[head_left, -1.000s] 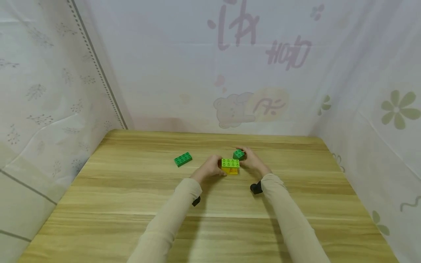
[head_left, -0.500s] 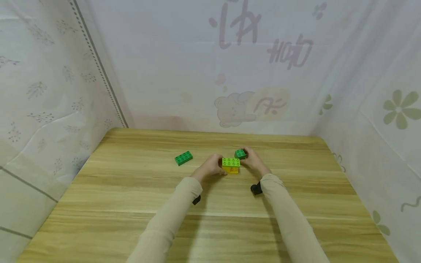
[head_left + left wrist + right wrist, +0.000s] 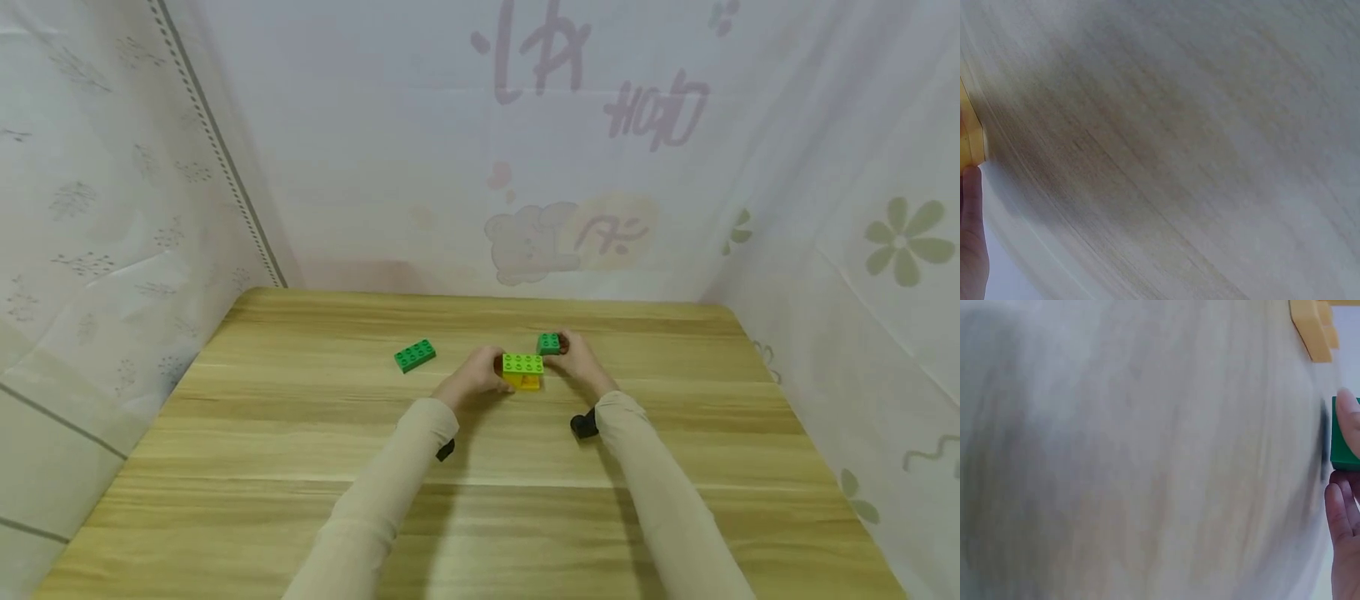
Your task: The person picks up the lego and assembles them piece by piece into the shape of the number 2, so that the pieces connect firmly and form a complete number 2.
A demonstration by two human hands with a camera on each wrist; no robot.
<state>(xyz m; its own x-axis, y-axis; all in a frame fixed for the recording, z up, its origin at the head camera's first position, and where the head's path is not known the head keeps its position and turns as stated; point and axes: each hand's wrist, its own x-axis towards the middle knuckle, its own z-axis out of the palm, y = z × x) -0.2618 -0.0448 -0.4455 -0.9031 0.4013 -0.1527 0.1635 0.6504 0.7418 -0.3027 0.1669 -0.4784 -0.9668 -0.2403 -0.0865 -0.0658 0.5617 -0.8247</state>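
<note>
At the middle of the table in the head view, my left hand grips a small build from its left side. A lime-green toy building brick with two rows of studs tops it, over yellow bricks. My right hand pinches a square green brick just behind and to the right of the build. In the right wrist view thumb and fingers hold this green brick above its shadow, apart from the yellow piece. The left wrist view catches only a yellow edge and a finger.
A longer green brick lies on the wooden table, left of my left hand. Printed cloth hangs behind the table and at both sides. A black wrist camera sits under the right sleeve.
The square green brick in my right hand has turned to stand straighter and shifted slightly away from the build. My left hand keeps its grip on the build. The head view has tilted slightly.
</note>
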